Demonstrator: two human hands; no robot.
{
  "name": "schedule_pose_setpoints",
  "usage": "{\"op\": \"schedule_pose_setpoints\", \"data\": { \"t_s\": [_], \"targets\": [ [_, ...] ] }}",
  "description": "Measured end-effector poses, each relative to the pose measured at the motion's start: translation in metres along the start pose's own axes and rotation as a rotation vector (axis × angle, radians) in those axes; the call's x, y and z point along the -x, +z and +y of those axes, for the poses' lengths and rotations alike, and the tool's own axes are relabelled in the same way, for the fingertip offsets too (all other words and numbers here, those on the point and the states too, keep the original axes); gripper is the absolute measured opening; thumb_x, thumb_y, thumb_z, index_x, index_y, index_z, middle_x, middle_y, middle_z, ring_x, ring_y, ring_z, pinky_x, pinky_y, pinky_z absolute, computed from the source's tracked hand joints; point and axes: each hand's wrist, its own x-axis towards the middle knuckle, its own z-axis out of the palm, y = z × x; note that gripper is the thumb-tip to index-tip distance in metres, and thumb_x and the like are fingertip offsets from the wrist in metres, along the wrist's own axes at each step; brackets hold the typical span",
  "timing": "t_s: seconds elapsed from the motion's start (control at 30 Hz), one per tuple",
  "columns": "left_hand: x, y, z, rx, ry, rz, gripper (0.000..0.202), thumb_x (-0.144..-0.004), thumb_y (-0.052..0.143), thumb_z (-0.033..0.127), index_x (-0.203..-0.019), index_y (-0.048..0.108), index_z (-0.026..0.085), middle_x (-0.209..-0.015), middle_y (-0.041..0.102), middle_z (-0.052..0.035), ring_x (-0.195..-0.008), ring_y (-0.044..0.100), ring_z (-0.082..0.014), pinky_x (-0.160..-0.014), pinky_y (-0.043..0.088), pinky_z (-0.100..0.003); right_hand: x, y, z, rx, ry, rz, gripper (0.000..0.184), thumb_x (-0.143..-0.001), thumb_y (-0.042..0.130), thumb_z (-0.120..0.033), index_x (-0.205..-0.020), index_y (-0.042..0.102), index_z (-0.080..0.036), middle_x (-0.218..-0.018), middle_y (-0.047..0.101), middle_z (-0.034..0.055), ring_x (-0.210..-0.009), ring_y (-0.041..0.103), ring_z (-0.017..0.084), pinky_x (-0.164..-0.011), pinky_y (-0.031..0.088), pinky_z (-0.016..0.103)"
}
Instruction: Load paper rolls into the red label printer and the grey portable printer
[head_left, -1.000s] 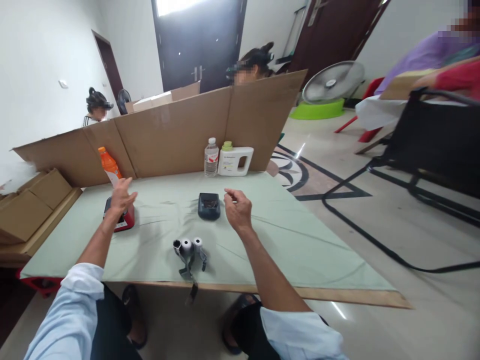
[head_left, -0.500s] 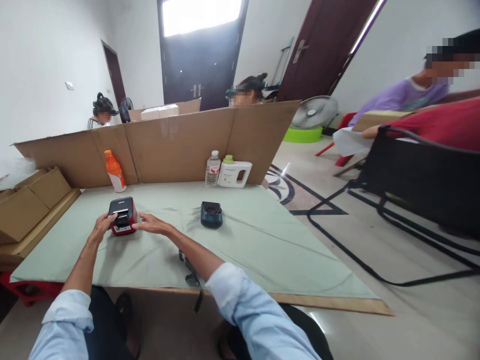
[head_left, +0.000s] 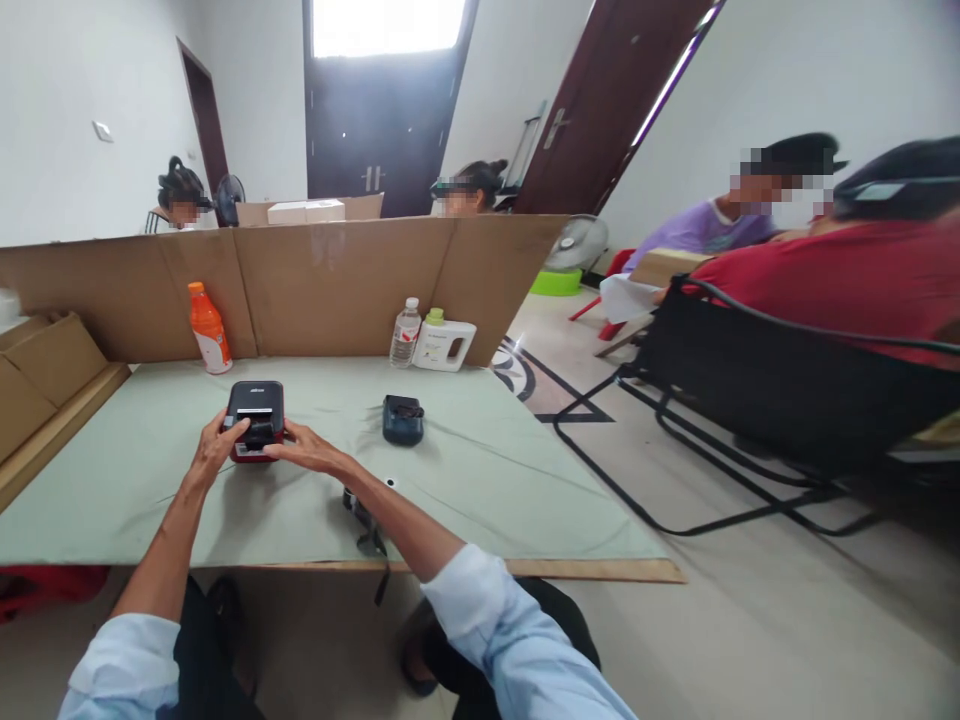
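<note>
A small black-and-red label printer is between my two hands at the left part of the table. My left hand grips its left side, with the thumb on the front by the slot. My right hand holds the lower right side, its fingers against the casing. To the right sits a dark blue device with a black piece on top. Partly behind my right forearm lies a dark item with a black strap that hangs over the front edge.
Against the upright cardboard panel stand an orange bottle, a clear water bottle and a white jug. Cardboard boxes line the table's left. Several people work nearby; a black folding chair stands at right.
My right hand has closed onto the label printer's side. The printer has turned to face me more squarely. The view has swung somewhat to the right.
</note>
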Motion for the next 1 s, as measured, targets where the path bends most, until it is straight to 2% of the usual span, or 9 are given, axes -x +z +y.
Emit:
{"op": "schedule_pose_setpoints", "data": {
  "t_s": [0.1,0.23,0.37,0.47,0.57,0.67,0.73,0.87,1.0],
  "targets": [
    [0.012,0.04,0.003,0.056,0.019,-0.107,0.078,-0.068,0.084,0.06,-0.127,0.07,0.013,-0.115,0.078,-0.0136,-0.108,0.072,-0.0354,-0.094,0.058,-0.042,0.04,-0.033,-0.005,0.036,-0.009,0.048,0.064,-0.083,0.076,-0.054,-0.137,0.064,-0.019,-0.13,0.071,0.0091,-0.123,0.063,0.03,-0.111,0.048,0.045],
    [0.02,0.088,0.001,0.111,0.028,-0.246,0.076,-0.07,0.084,0.057,-0.131,0.068,0.014,-0.119,0.077,-0.0127,-0.112,0.07,-0.0336,-0.096,0.058,-0.042,0.08,-0.072,-0.01,0.081,0.059,0.1,0.059,-0.085,0.073,-0.054,-0.131,0.067,-0.018,-0.121,0.075,0.0079,-0.115,0.068,0.03,-0.104,0.052,0.046],
    [0.021,0.114,-0.002,0.106,0.024,-0.307,0.078,-0.07,0.085,0.051,-0.136,0.065,0.014,-0.122,0.075,-0.0129,-0.115,0.069,-0.0337,-0.102,0.055,-0.044,0.1,-0.092,-0.01,0.101,0.065,0.118,0.056,-0.086,0.071,-0.056,-0.126,0.07,-0.016,-0.116,0.076,0.0078,-0.112,0.069,0.029,-0.104,0.052,0.046],
    [0.02,0.117,-0.003,0.085,0.033,-0.352,0.08,-0.07,0.085,0.05,-0.139,0.064,0.015,-0.125,0.075,-0.0123,-0.119,0.068,-0.0341,-0.106,0.052,-0.045,0.105,-0.096,-0.005,0.068,0.048,0.119,0.058,-0.087,0.071,-0.055,-0.13,0.068,-0.016,-0.122,0.075,0.0091,-0.116,0.068,0.03,-0.106,0.051,0.047],
    [0.019,0.11,-0.002,0.072,0.02,-0.402,0.083,-0.069,0.087,0.049,-0.141,0.063,0.017,-0.131,0.073,-0.0123,-0.124,0.065,-0.0352,-0.109,0.05,-0.046,0.107,-0.097,0.002,0.047,0.019,0.139,0.061,-0.087,0.071,-0.054,-0.135,0.066,-0.017,-0.129,0.073,0.0095,-0.12,0.067,0.031,-0.108,0.05,0.048],
    [0.014,0.102,0.0,0.067,0.007,-0.433,0.08,-0.071,0.085,0.049,-0.141,0.064,0.019,-0.142,0.067,-0.0128,-0.132,0.06,-0.0376,-0.111,0.048,-0.048,0.107,-0.098,0.006,0.056,0.007,0.166,0.062,-0.088,0.071,-0.053,-0.139,0.065,-0.019,-0.129,0.073,0.0093,-0.117,0.068,0.031,-0.104,0.054,0.048],
    [0.007,0.099,0.0,0.063,-0.002,-0.432,0.079,-0.069,0.085,0.047,-0.14,0.066,0.019,-0.148,0.062,-0.0137,-0.139,0.054,-0.0395,-0.114,0.045,-0.048,0.107,-0.097,0.006,0.072,0.005,0.17,0.064,-0.088,0.07,-0.051,-0.142,0.062,-0.019,-0.127,0.073,0.0089,-0.113,0.069,0.03,-0.1,0.055,0.046],
    [-0.006,0.098,-0.007,0.043,-0.025,-0.357,0.087,-0.054,0.087,0.034,-0.136,0.069,0.012,-0.15,0.06,-0.017,-0.145,0.047,-0.0418,-0.123,0.034,-0.05,0.104,-0.094,0.006,0.109,-0.009,0.176,0.063,-0.089,0.069,-0.048,-0.144,0.06,-0.017,-0.125,0.073,0.0088,-0.11,0.069,0.029,-0.099,0.055,0.045],
    [-0.01,0.094,-0.008,0.08,-0.008,-0.384,0.081,-0.056,0.078,0.026,-0.136,0.07,0.016,-0.147,0.064,-0.0124,-0.144,0.049,-0.0396,-0.122,0.036,-0.051,0.103,-0.093,0.01,0.101,-0.005,0.206,0.068,-0.088,0.07,-0.047,-0.148,0.056,-0.018,-0.134,0.07,0.0104,-0.118,0.066,0.03,-0.105,0.052,0.049]
  ]
}}
